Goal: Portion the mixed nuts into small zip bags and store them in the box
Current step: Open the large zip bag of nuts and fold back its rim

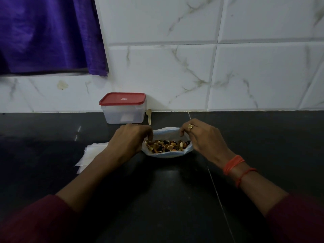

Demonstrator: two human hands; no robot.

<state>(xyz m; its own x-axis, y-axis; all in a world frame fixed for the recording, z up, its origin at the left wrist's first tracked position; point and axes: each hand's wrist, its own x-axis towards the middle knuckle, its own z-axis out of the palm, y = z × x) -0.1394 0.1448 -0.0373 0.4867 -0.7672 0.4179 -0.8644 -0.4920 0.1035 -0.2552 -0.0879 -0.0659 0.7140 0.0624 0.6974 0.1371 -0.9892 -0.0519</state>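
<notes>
Mixed nuts (pixel 166 146) fill a clear bag (pixel 166 132) on the black counter (pixel 175 190), its mouth stretched left to right between a left hand (pixel 129 139) and a right hand (pixel 201 137), each pinching one rim. Small zip bags (pixel 91 153) lie just left, nearer the left hand, partly under its forearm. Lidded box (pixel 123 113) and spoon (pixel 149 116) stand beyond; left fingertips are hidden.

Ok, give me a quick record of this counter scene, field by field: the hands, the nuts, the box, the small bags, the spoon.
left hand: grips the left rim of the nut bag
right hand: pinches its right rim
nut bag: open on the counter, mixed nuts showing
box: red lid on, by the tiled wall
spoon: just right of the box
small zip bags: flat stack left of the nut bag
</notes>
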